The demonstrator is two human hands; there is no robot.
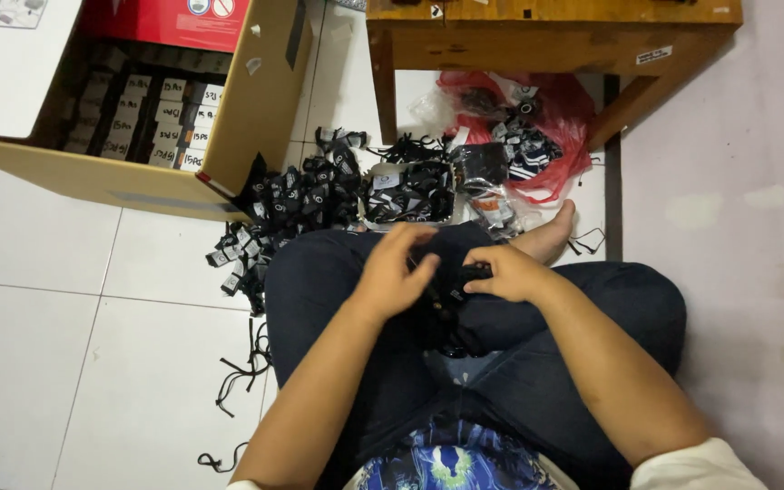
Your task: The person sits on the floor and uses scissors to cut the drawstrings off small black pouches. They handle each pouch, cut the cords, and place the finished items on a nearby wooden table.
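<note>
Left: open box [138, 118] of packed stock, beside a black heap [306, 200] on the floor, within reach. Over the lap, left hand [392, 272] and right hand [505, 272], fingers pinching a small black item [454, 283] between them. Red bag [546, 136] beyond, under the surface.

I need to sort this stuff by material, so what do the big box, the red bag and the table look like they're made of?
Box: corrugated cardboard, matte brown, with folded flaps. Red bag: thin plastic film, likely; glossy, crinkled, half see-through. Table: wood, with visible grain and a worn yellowish varnish.
</note>
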